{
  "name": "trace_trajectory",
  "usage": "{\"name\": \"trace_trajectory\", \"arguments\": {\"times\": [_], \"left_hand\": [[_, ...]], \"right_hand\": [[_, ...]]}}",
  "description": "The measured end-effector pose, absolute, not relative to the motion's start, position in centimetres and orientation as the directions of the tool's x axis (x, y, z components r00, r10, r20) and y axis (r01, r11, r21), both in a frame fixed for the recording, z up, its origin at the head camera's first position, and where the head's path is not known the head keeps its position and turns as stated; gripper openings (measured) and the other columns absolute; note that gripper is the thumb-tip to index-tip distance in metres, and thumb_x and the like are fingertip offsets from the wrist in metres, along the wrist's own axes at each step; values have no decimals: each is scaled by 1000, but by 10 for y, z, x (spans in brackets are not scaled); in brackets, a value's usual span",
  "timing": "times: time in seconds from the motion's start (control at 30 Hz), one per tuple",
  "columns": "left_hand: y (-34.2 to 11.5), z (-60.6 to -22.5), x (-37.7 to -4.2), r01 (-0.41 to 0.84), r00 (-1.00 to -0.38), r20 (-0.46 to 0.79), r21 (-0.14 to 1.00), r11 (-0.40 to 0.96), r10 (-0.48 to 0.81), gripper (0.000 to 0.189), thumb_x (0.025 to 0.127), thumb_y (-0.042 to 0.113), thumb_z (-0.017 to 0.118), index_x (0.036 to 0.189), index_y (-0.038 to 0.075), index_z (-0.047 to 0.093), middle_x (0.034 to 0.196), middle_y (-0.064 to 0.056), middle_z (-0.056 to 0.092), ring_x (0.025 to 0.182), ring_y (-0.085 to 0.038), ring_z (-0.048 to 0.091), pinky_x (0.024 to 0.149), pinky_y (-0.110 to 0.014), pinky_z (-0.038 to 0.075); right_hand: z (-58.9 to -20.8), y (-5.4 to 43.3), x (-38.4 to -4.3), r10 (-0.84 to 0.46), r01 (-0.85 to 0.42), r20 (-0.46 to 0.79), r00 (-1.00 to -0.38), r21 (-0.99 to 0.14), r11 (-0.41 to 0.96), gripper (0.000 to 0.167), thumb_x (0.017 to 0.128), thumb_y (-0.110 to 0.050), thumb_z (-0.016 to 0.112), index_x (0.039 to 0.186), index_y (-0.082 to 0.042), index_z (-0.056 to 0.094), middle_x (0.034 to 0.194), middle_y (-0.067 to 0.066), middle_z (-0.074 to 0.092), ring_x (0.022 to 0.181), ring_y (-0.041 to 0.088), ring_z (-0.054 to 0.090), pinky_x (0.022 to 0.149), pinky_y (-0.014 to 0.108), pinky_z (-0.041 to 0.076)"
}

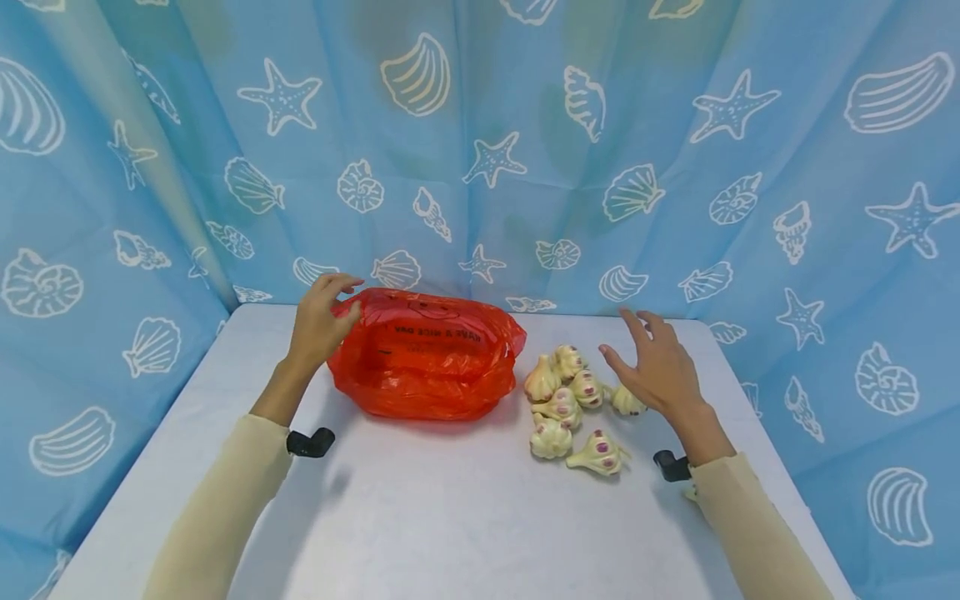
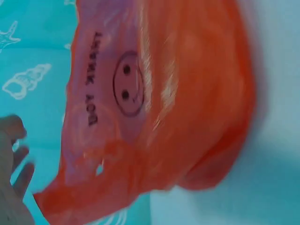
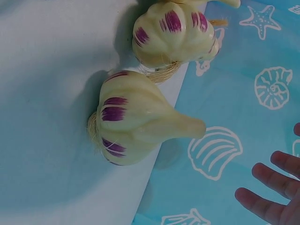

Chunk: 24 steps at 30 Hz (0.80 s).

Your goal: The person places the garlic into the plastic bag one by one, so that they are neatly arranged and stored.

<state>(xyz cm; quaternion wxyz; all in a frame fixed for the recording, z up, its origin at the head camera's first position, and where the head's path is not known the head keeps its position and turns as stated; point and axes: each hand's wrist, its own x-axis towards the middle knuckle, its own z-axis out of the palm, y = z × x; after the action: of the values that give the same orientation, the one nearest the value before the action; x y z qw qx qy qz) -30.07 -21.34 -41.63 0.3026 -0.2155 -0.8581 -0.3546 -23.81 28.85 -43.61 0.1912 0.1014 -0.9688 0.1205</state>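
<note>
Head view, and at far left it's the left hand [image 1: 322, 321], fingers loosely bent and gripping nothing, poised just beside the left end of the red plastic bag [image 1: 423, 392]. Left wrist view backs that up: a gap shows between fingers and bag, and there's a smiley face [image 2: 128, 84] printed on the plastic! Across we go: the bag lies puffed up on the white table [image 1: 450, 517], near its far edge, the shell-print curtain [image 1: 465, 108] behind. Now right of the bag, well clustered, seven garlic bulbs [image 1: 561, 408], pale with purple streaks, several touching. And at far right, the right hand [image 1: 663, 371], fingers spread and holding nothing, over the table beside the rightmost bulb. Below it, a pale piece [image 1: 690, 494] peeks from under the right sleeve [image 1: 750, 525], mostly hidden.
</note>
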Motion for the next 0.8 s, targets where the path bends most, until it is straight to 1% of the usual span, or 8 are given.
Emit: {"name": "trace_trajectory", "arguments": {"times": [0.07,0.13,0.2,0.27,0.37,0.5,0.63,0.8], "left_hand": [[-215,-411,-304,498,-741,657,396,772,140,36,81,-1,72,116,-1,67,112,-20,60,101,-37,57,85,-52,52],[-218,-410,-306,379,-822,557,378,845,119,40,83,4,71,121,-1,64,117,-24,58,106,-41,55,88,-55,50],[-221,-414,-306,286,-894,439,416,863,84,42,86,8,70,126,-2,61,121,-26,58,107,-42,55,89,-55,50],[-225,-421,-304,239,-930,363,474,848,59,39,90,9,66,128,-1,61,122,-25,60,105,-42,58,86,-54,53],[-228,-430,-299,247,-933,357,536,807,48,31,93,7,62,124,1,65,117,-22,65,99,-38,61,82,-51,55],[-225,-436,-292,271,-933,352,549,791,75,27,95,7,59,120,3,69,114,-19,67,95,-34,62,81,-48,56],[-217,-436,-286,307,-936,323,558,771,139,25,96,6,59,119,4,70,114,-18,67,93,-32,63,81,-46,57],[-210,-433,-278,382,-919,311,559,736,241,22,94,3,61,113,5,73,112,-16,69,96,-32,63,82,-46,57]], "right_hand": [[-435,289,-237,-147,-241,394,-907,-200,950,75,92,-53,57,148,-7,38,140,27,41,120,47,45,84,63,48],[-434,289,-237,-149,-245,399,-905,-201,948,74,92,-52,57,147,-6,39,140,27,41,119,47,46,83,63,48],[-433,287,-236,-155,-252,399,-904,-203,946,73,92,-51,57,147,-6,39,140,27,41,120,47,45,84,63,48],[-433,285,-234,-166,-263,404,-900,-198,944,72,92,-51,58,146,-6,40,139,26,42,120,46,46,84,63,49],[-432,279,-233,-193,-294,420,-887,-192,936,69,91,-47,61,144,-6,43,138,24,45,121,44,47,86,61,49],[-427,268,-232,-232,-352,426,-874,-226,909,64,91,-41,64,142,-6,46,137,20,49,123,39,48,91,58,49],[-420,251,-231,-258,-376,347,-902,-334,864,59,93,-41,62,142,-10,48,137,15,51,121,35,50,94,57,47],[-416,227,-239,-287,-368,237,-928,-473,800,64,93,-46,61,146,-15,44,135,10,54,113,30,56,88,51,53]]}}
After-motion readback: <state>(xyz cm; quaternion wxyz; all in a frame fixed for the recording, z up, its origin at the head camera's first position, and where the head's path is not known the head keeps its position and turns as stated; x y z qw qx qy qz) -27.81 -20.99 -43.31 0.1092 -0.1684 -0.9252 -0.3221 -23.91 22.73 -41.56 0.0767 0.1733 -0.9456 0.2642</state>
